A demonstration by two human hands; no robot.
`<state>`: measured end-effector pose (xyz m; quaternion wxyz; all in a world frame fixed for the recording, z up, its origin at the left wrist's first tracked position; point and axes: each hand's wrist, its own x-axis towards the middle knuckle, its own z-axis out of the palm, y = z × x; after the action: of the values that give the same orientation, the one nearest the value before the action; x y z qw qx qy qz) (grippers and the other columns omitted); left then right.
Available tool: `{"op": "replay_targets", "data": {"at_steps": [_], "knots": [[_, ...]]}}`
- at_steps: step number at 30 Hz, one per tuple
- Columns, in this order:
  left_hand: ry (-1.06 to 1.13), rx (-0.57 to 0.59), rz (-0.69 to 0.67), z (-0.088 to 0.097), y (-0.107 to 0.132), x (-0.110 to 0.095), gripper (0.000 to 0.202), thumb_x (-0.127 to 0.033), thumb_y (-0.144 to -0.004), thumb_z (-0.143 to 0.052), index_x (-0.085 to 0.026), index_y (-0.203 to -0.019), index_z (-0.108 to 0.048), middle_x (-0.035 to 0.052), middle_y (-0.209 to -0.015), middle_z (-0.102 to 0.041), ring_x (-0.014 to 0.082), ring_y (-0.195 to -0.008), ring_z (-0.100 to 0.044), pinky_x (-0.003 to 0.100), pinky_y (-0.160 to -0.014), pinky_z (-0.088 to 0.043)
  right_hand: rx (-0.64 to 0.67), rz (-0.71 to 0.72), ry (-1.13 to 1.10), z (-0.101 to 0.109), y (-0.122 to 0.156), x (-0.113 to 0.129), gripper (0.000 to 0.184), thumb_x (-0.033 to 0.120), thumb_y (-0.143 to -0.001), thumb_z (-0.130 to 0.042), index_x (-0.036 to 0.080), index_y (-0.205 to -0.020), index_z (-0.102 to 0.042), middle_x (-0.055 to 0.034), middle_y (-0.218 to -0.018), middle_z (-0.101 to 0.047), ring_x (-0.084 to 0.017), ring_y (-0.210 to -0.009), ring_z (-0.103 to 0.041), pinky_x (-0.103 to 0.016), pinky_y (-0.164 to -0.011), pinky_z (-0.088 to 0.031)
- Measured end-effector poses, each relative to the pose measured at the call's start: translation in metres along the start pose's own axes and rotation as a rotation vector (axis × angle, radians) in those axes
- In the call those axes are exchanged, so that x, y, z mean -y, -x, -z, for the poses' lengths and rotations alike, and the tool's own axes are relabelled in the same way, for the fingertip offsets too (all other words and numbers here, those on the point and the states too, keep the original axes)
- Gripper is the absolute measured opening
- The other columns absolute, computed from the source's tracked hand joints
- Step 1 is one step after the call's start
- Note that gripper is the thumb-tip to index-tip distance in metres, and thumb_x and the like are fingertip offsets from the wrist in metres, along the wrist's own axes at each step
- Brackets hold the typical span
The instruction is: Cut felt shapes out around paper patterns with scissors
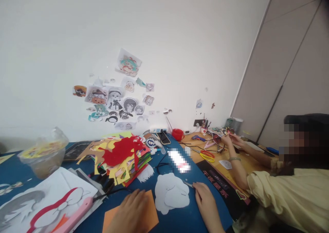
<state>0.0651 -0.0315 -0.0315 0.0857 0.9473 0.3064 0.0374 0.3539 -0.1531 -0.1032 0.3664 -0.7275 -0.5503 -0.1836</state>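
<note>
My left hand [133, 209] lies flat, fingers together, on an orange paper sheet [151, 212] on the blue table mat [205, 178]. My right hand [204, 200] rests on the mat just right of a pale grey paper cut-out [171, 193], its fingertips pinched on a small thin tool [189, 184] whose tip touches the cut-out's edge. What the tool is I cannot make out.
A pile of red, yellow and green paper scraps [123, 156] lies behind my hands. A clear bag [43, 152] stands at the left, printed drawings [46, 202] and a pink tool [77, 216] at front left. Another person [290, 188] works at the right beside scissors [207, 155] and a red cup [177, 134].
</note>
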Motion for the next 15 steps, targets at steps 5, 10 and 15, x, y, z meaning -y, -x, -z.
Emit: {"op": "replay_targets", "data": {"at_steps": [5,10,15], "knots": [[-0.088,-0.122,-0.31,-0.037,0.003,0.014,0.063,-0.049,-0.087,-0.036,-0.029,-0.142,-0.013,0.006,-0.147,-0.024,0.0337,-0.132,-0.028,0.047,-0.102,-0.033,0.01,0.001,-0.007,-0.001,-0.001,-0.001,0.035,0.014,-0.086,-0.035,0.014,-0.098,-0.068,-0.0128,-0.099,-0.069,-0.025,-0.098,-0.063,-0.039,-0.087,-0.052],[-0.252,-0.273,-0.404,-0.065,-0.005,0.032,0.07,-0.057,-0.085,-0.034,-0.03,-0.142,-0.004,0.0058,-0.145,-0.028,0.0336,-0.126,-0.039,0.04,-0.095,-0.04,0.002,0.01,-0.027,-0.003,-0.002,-0.003,0.035,0.013,-0.083,-0.037,0.013,-0.094,-0.07,-0.0139,-0.095,-0.07,-0.025,-0.093,-0.065,-0.039,-0.083,-0.054],[-0.285,-0.358,-0.418,-0.073,-0.01,0.034,0.071,-0.057,-0.084,-0.035,-0.029,-0.141,-0.003,0.0056,-0.142,-0.033,0.033,-0.123,-0.044,0.038,-0.093,-0.041,-0.002,0.034,-0.084,-0.006,-0.006,-0.006,0.032,0.014,-0.082,-0.039,0.015,-0.091,-0.07,-0.0127,-0.092,-0.071,-0.025,-0.09,-0.066,-0.039,-0.081,-0.054]]}}
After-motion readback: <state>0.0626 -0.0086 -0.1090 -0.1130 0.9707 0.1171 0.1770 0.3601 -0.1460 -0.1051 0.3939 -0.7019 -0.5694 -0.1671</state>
